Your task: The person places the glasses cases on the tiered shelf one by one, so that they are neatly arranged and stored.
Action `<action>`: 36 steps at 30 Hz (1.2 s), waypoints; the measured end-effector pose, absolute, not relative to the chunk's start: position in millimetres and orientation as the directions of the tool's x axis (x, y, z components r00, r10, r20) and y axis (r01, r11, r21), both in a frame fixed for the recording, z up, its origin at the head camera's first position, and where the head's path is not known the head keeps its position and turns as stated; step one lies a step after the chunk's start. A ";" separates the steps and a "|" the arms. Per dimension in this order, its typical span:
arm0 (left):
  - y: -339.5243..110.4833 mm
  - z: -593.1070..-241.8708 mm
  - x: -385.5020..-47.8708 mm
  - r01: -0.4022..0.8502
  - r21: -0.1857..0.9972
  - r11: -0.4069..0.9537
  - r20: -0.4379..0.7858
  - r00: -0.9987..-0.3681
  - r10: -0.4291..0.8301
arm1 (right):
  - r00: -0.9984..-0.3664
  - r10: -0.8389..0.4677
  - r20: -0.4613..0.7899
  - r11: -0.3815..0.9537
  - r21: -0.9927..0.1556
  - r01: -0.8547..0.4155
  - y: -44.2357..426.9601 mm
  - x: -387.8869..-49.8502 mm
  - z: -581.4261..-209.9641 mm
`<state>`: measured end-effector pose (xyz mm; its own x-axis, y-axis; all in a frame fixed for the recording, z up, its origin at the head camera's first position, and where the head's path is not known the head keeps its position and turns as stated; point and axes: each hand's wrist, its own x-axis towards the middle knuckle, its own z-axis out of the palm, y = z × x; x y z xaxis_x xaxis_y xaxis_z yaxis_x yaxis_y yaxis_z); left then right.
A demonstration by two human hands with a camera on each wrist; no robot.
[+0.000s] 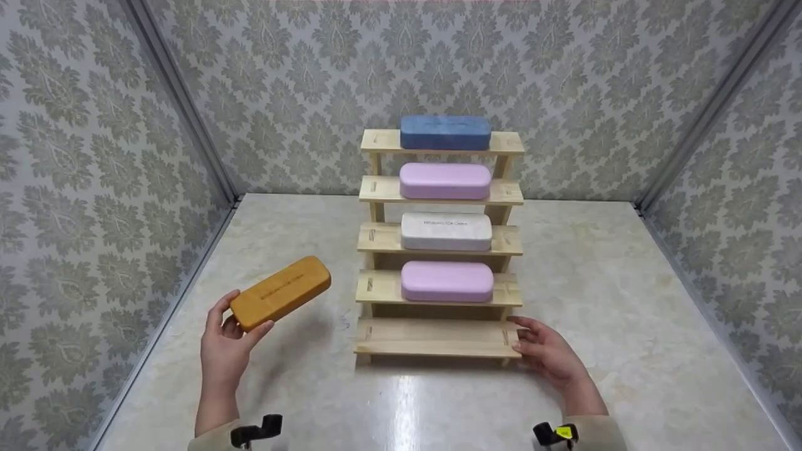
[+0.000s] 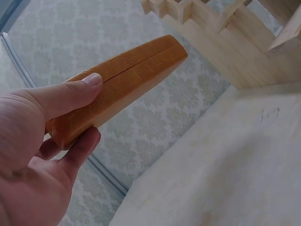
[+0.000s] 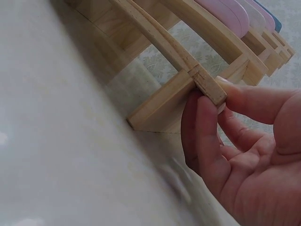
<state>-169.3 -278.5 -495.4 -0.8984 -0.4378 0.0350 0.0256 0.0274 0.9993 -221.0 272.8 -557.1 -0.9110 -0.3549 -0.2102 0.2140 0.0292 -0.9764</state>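
My left hand holds an orange glasses case by its near end, thumb on one side and fingers on the other. The case is tilted and raised over the table, left of a stepped wooden rack. In the left wrist view a seam line runs along the side of the orange case. At the rack's lower right, my right hand pinches the end of the lowest board between thumb and fingers.
On the rack's steps, from the top down, sit a blue case, a lilac case, a white case and another lilac case. Patterned walls surround the pale table at the back and both sides.
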 end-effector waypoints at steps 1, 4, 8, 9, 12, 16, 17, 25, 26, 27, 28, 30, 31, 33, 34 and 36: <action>-276.2 -493.7 -168.5 0.031 0.999 0.019 0.036 -0.903 -0.429 | -0.912 -0.352 -0.212 0.028 -0.976 0.216 272.8 -220.9 -557.0; -268.3 -487.5 -164.9 0.051 0.999 -0.010 0.042 -0.915 -0.400 | -0.913 -0.348 -0.215 0.032 -0.975 0.218 272.6 -221.1 -557.3; -257.7 -479.8 -160.4 0.086 0.996 -0.016 0.075 -0.934 -0.350 | -0.915 -0.344 -0.211 0.039 -0.977 0.211 272.4 -221.3 -557.5; -255.2 -478.5 -159.5 0.096 0.995 -0.013 0.086 -0.939 -0.333 | -0.915 -0.345 -0.209 0.043 -0.977 0.207 272.7 -221.3 -557.5; -246.4 -474.7 -157.3 0.117 0.993 -0.012 0.109 -0.952 -0.286 | -0.916 -0.346 -0.204 0.046 -0.979 0.200 273.3 -221.0 -556.3; -232.8 -470.8 -155.6 0.136 0.991 -0.008 0.130 -0.965 -0.228 | -0.917 -0.342 -0.206 0.045 -0.978 0.203 273.0 -220.4 -554.5; -229.3 -470.3 -155.6 0.143 0.990 -0.005 0.138 -0.967 -0.212 | -0.916 -0.342 -0.208 0.045 -0.978 0.205 272.8 -220.4 -554.3; -202.3 -468.0 -157.6 0.187 0.982 0.012 0.187 -0.977 -0.097 | -0.915 -0.345 -0.208 0.011 -0.976 0.218 271.6 -220.3 -554.8; -199.1 -468.1 -158.0 0.189 0.982 0.007 0.189 -0.978 -0.084 | -0.914 -0.349 -0.209 0.008 -0.976 0.220 271.6 -220.3 -555.1; -195.9 -468.3 -158.6 0.189 0.982 0.007 0.189 -0.979 -0.073 | -0.913 -0.351 -0.209 0.006 -0.975 0.221 271.6 -220.3 -555.4; -192.9 -468.6 -159.4 0.190 0.982 0.008 0.190 -0.980 -0.061 | -0.913 -0.350 -0.210 0.002 -0.975 0.223 271.6 -220.2 -555.4; -187.0 -469.6 -160.9 0.192 0.981 0.008 0.192 -0.981 -0.035 | -0.913 -0.349 -0.213 -0.002 -0.974 0.228 271.6 -220.0 -555.3; -184.1 -470.5 -161.6 0.193 0.981 0.007 0.193 -0.981 -0.022 | -0.912 -0.349 -0.214 -0.003 -0.973 0.230 271.6 -219.8 -555.1; -178.1 -472.4 -163.0 0.199 0.980 0.009 0.199 -0.980 0.002 | -0.913 -0.348 -0.213 -0.005 -0.973 0.229 271.8 -219.5 -554.9; -175.1 -473.4 -163.7 0.204 0.979 0.009 0.204 -0.979 0.014 | -0.913 -0.349 -0.213 -0.007 -0.973 0.230 271.9 -219.3 -555.2; -168.5 -475.6 -164.9 0.212 0.977 0.015 0.212 -0.977 0.039 | -0.912 -0.350 -0.212 -0.009 -0.973 0.230 272.1 -219.0 -555.7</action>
<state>-164.9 -168.5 -475.6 -0.9766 0.0389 0.2116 0.2123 0.0151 0.9771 -219.0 272.1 -555.7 -0.9122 -0.3505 -0.2122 0.2299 -0.0090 -0.9732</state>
